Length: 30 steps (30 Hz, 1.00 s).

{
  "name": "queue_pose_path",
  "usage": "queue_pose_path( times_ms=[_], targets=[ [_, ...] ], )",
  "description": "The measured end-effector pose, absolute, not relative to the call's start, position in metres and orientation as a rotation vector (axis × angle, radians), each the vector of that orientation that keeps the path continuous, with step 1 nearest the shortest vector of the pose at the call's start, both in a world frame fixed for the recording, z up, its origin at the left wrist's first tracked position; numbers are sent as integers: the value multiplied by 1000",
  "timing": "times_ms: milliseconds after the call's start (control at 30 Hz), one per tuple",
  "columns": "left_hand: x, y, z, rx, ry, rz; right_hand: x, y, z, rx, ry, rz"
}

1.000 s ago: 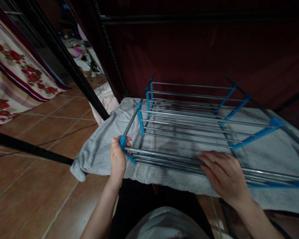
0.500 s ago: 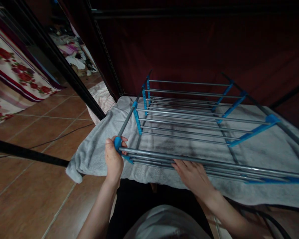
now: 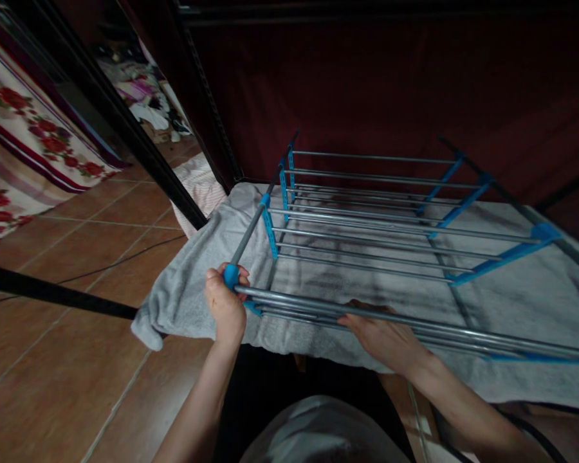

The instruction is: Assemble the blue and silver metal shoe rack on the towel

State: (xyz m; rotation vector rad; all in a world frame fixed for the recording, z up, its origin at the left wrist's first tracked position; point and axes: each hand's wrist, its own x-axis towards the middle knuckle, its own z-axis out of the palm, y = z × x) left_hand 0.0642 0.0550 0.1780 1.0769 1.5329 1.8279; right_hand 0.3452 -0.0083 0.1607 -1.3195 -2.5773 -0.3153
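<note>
A shoe rack (image 3: 352,226) of grey metal tubes with blue plastic brackets lies across a grey blanket (image 3: 193,276). My left hand (image 3: 226,305) is closed around the rack's near left corner. A blue plastic connector (image 3: 230,275) there shows between the thumb and fingers. My right hand (image 3: 386,337) grips the near bundle of metal tubes (image 3: 313,303) around their middle. Its fingers reach behind the front tube and are partly hidden by it. At the right, a long blue bracket (image 3: 535,247) joins several tubes to the side pole.
A dark red panel (image 3: 376,83) stands behind the rack. Black metal posts (image 3: 168,173) rise at the left. A floral curtain (image 3: 43,128) hangs over the tiled floor (image 3: 67,360), where a thin cable (image 3: 120,260) runs. Clothes (image 3: 149,106) are piled further back.
My right hand has slid slightly right and its fingers now reach further behind the front tube. The left hand keeps its hold on the corner. The view has shifted a little.
</note>
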Motion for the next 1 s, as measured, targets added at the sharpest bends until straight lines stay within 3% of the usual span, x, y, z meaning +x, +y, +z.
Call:
queue_pose_path(
  times_ms=[1000],
  targets=[
    [65,51,177,1108,1469,1776,349,8,158,-1299,-2634,-254]
  ],
)
